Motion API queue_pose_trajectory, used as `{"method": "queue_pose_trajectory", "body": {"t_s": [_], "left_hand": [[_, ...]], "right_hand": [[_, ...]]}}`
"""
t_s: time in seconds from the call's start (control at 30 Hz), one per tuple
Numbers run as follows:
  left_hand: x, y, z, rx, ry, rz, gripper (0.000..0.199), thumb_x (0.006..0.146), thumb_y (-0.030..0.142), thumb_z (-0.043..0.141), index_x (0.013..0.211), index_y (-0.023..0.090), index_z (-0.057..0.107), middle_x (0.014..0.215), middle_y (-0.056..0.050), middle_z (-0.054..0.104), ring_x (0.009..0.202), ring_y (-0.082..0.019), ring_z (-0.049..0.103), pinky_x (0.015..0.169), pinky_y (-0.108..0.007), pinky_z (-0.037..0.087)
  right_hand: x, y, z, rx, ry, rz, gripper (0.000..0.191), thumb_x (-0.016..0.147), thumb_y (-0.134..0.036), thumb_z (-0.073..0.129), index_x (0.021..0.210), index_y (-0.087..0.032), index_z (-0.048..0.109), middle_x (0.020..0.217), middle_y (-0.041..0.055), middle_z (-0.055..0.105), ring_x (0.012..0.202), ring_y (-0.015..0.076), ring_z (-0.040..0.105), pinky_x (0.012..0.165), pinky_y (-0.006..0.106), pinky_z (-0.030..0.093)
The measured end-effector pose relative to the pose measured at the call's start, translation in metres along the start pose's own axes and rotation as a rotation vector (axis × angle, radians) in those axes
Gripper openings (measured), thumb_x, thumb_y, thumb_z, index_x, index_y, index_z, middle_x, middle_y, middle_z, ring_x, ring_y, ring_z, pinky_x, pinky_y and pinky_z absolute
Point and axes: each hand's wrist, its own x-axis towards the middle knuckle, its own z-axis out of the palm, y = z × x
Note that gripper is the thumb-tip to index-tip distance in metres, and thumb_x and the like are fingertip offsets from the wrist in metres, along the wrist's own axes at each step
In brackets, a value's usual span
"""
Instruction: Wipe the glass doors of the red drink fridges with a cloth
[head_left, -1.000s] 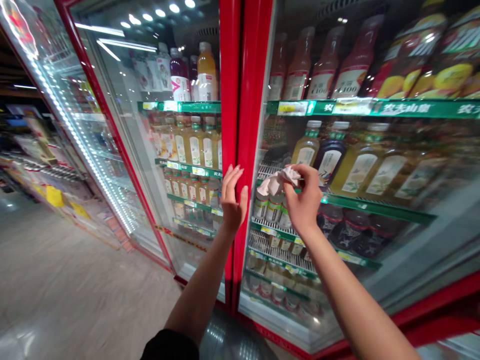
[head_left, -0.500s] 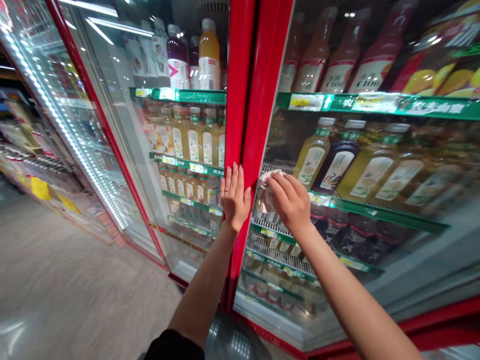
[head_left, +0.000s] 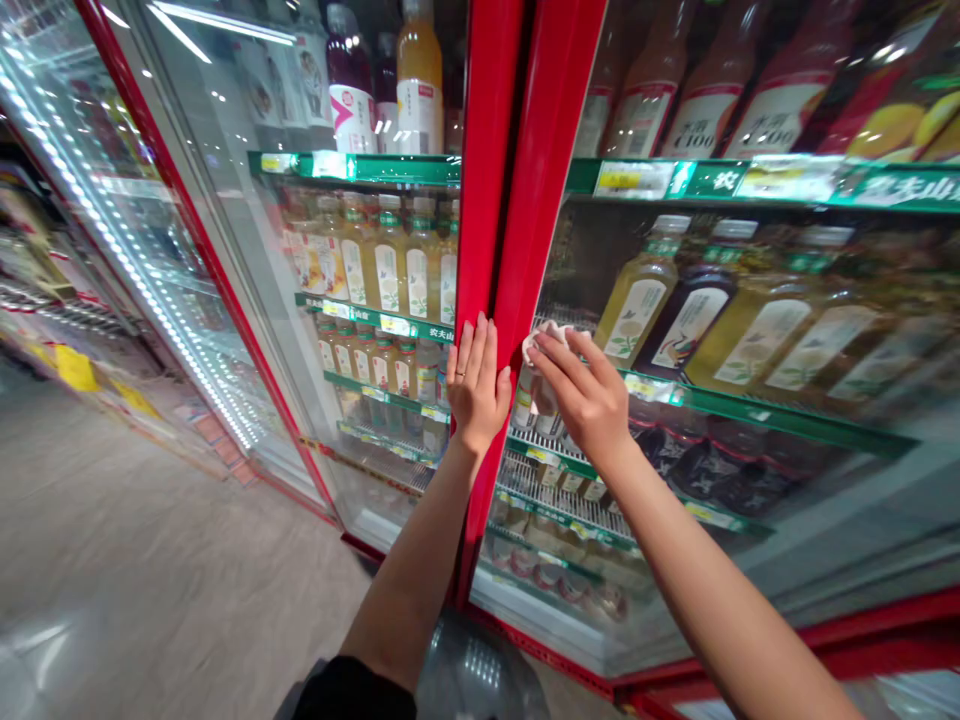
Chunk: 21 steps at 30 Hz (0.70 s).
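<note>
My left hand [head_left: 480, 390] lies flat on the red door frame [head_left: 484, 240] of a glass-fronted drinks cooler, its fingers stretched upward and a ring on one of them. To its right, my right hand [head_left: 581, 390] presses a crumpled pale pinkish cloth [head_left: 551, 338] against the glass of the right door [head_left: 570, 265], close by the red frame. The fingers lie over the cloth and cover part of it. Behind the glass near that hand stand a yellow drink bottle [head_left: 637, 300] and a dark bottle [head_left: 690, 310] on a green-edged shelf.
More bottles fill the shelves behind the left glass door [head_left: 225, 250]. Another lit cooler [head_left: 142, 230] stands further left. Grey floor [head_left: 187, 570] stretches below on the left, and a dark shiny rounded object [head_left: 480, 670] is low between my arms.
The view has shifted slightly. My left hand stays on the red frame. My right hand and the cloth remain on the glass beside it, with the fingers slightly more spread.
</note>
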Motion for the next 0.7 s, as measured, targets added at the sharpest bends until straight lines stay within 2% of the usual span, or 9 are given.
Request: {"method": "queue_pose_trajectory", "body": {"t_s": [0.1, 0.2, 0.37, 0.43, 0.53, 0.63, 0.7], "left_hand": [[-0.001, 0.0, 0.0, 0.028, -0.03, -0.005, 0.064, 0.115, 0.032, 0.031, 0.176, 0.021, 0.018, 0.176, -0.008, 0.041, 0.168, -0.019, 0.028, 0.141, -0.041, 0.019], [-0.002, 0.0, -0.001, 0.041, -0.064, -0.026, 0.064, 0.115, 0.032, 0.031, 0.177, 0.021, 0.016, 0.176, -0.008, 0.039, 0.168, -0.019, 0.026, 0.142, -0.042, 0.017], [-0.004, -0.002, 0.001, 0.143, -0.076, 0.013, 0.066, 0.116, 0.032, 0.031, 0.177, 0.019, 0.009, 0.175, -0.01, 0.039, 0.168, -0.018, 0.024, 0.142, -0.041, 0.015], [-0.005, 0.0, 0.002, 0.17, -0.06, 0.051, 0.067, 0.116, 0.03, 0.033, 0.177, 0.018, 0.007, 0.175, -0.01, 0.039, 0.167, -0.017, 0.023, 0.142, -0.038, 0.016], [-0.004, 0.005, 0.0, 0.192, -0.064, 0.048, 0.069, 0.115, 0.025, 0.036, 0.177, 0.018, 0.005, 0.177, -0.01, 0.036, 0.167, -0.017, 0.023, 0.141, -0.037, 0.019], [-0.003, 0.013, -0.004, 0.203, -0.098, -0.014, 0.069, 0.115, 0.024, 0.034, 0.177, 0.018, 0.003, 0.179, -0.01, 0.031, 0.168, -0.019, 0.021, 0.141, -0.041, 0.024], [-0.002, 0.019, -0.006, 0.19, -0.124, -0.03, 0.07, 0.115, 0.023, 0.034, 0.177, 0.018, 0.002, 0.18, -0.01, 0.028, 0.169, -0.02, 0.019, 0.141, -0.042, 0.025]], "right_hand": [[0.016, -0.005, 0.007, -0.024, 0.063, 0.021, 0.056, 0.107, -0.008, 0.058, 0.16, -0.027, 0.057, 0.148, 0.0055, 0.073, 0.146, 0.0288, 0.063, 0.124, 0.05, 0.057], [0.015, -0.008, 0.009, 0.021, 0.014, -0.016, 0.056, 0.107, -0.007, 0.058, 0.161, -0.024, 0.056, 0.151, 0.0076, 0.071, 0.148, 0.0294, 0.061, 0.123, 0.049, 0.058], [-0.007, 0.003, -0.014, 0.052, -0.029, -0.053, 0.072, 0.105, -0.005, 0.062, 0.169, -0.03, 0.041, 0.152, 0.0055, 0.071, 0.148, 0.0287, 0.061, 0.124, 0.047, 0.058], [-0.006, 0.006, -0.02, 0.006, 0.008, -0.019, 0.075, 0.105, -0.005, 0.062, 0.17, -0.032, 0.037, 0.154, 0.0049, 0.069, 0.15, 0.029, 0.059, 0.127, 0.049, 0.055], [0.0, 0.005, -0.016, -0.036, 0.037, 0.044, 0.072, 0.107, -0.007, 0.059, 0.171, -0.032, 0.036, 0.157, 0.0051, 0.066, 0.155, 0.0298, 0.054, 0.13, 0.053, 0.051], [-0.003, -0.001, -0.013, -0.051, -0.076, 0.063, 0.067, 0.109, -0.011, 0.056, 0.17, -0.029, 0.036, 0.16, 0.0051, 0.064, 0.156, 0.0288, 0.052, 0.13, 0.052, 0.05], [-0.014, -0.001, -0.018, -0.066, -0.158, 0.051, 0.067, 0.11, -0.013, 0.056, 0.17, -0.03, 0.035, 0.161, 0.0038, 0.062, 0.155, 0.0273, 0.053, 0.13, 0.049, 0.051]]}}
